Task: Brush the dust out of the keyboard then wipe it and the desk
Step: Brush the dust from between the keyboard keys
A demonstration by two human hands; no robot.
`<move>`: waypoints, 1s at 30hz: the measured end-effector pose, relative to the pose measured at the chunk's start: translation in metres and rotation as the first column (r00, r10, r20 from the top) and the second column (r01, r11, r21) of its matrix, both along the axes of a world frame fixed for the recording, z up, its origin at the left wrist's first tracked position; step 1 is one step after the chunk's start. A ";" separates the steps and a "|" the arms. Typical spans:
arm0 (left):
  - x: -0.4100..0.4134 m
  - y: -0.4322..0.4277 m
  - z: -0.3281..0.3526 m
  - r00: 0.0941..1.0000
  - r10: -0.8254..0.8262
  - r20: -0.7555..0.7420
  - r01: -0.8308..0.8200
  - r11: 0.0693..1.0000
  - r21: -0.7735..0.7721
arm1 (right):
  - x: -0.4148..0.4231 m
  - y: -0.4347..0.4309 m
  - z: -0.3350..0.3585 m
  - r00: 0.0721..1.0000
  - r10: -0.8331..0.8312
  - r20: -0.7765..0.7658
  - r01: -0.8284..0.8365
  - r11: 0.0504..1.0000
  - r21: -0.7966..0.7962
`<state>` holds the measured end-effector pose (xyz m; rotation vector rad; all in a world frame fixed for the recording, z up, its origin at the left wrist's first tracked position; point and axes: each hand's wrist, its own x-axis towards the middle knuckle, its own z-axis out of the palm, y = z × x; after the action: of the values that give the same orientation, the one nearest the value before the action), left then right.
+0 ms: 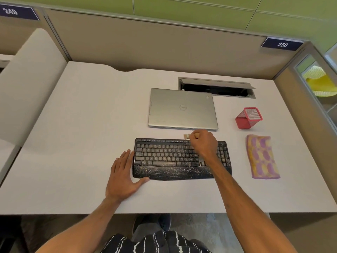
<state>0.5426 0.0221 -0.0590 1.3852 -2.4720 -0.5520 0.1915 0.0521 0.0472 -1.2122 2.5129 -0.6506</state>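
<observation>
The black keyboard lies on the white surface with its long axis running left to right, wrist rest toward the person, speckled with pale dust. The right hand is clenched around a small brush, bristles pointing left over the top key row. The left hand lies flat, fingers spread, touching the keyboard's left end. Beyond the right fingers sits a closed laptop; to their right, a red mesh cup and a folded cloth. Beige cubicle partitions enclose it.
</observation>
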 end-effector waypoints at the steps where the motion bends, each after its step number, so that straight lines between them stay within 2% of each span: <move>1: 0.000 0.000 0.000 1.000 0.000 -0.003 0.000 1.000 0.001 | 0.000 0.000 -0.001 1.000 -0.007 0.014 0.007 1.000 -0.001; 9: 0.000 0.000 0.000 1.000 0.001 -0.011 -0.001 1.000 -0.005 | 0.001 0.001 -0.003 0.998 -0.060 0.035 0.060 0.998 0.021; 13: 0.000 0.000 0.000 1.000 0.000 -0.017 0.000 1.000 0.000 | 0.003 -0.001 -0.004 0.998 0.000 0.066 -0.004 0.998 0.060; 16: 0.000 0.001 0.000 1.000 0.001 -0.017 -0.001 1.000 0.000 | 0.003 -0.003 -0.002 0.998 -0.014 0.059 0.008 0.994 0.109; 21: 0.000 0.001 0.000 1.000 -0.001 -0.014 0.001 1.000 0.002 | 0.003 -0.004 -0.004 0.996 -0.061 0.062 0.057 0.996 0.064; 26: 0.000 0.000 0.000 1.000 -0.001 -0.014 0.000 1.000 -0.008 | 0.003 -0.004 0.000 0.997 -0.042 0.071 0.033 0.993 0.117; 30: 0.001 0.001 0.000 1.000 -0.005 -0.012 0.005 1.000 -0.009 | 0.002 -0.007 -0.004 0.984 -0.073 0.161 0.063 0.996 0.066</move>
<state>0.5431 0.0226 -0.0591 1.3690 -2.4663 -0.5479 0.1939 0.0449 0.0429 -1.0132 2.4271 -0.6563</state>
